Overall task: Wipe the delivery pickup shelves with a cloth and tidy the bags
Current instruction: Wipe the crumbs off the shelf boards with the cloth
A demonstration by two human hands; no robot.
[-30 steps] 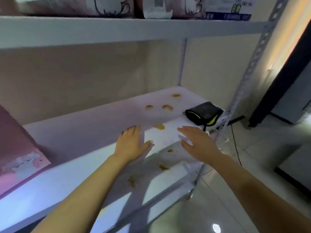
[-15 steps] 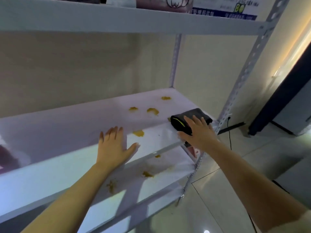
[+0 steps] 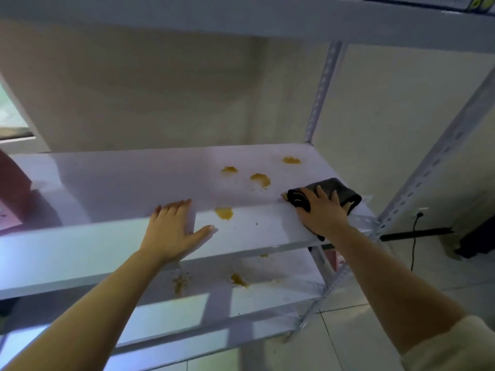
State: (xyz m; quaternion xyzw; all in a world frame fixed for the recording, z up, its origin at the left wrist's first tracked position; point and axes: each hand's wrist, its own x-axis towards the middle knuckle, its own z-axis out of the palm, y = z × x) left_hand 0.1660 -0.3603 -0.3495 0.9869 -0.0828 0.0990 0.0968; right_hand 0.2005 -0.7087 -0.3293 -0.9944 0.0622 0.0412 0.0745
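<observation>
No readable text anywhere. Only candidate: printed label strip [image 3: 428, 1] on the item on the top shelf, top-right corner of view, with a dark blue band and a yellow-green mark at its right end. It's cropped by the frame edge and too blurred, so no characters resolve. Pink bag [image 3: 12, 191] at the left edge has faint marks on its lower face, also illegible. No numbers, brands or signs readable on the shelf uprights or boards.
</observation>
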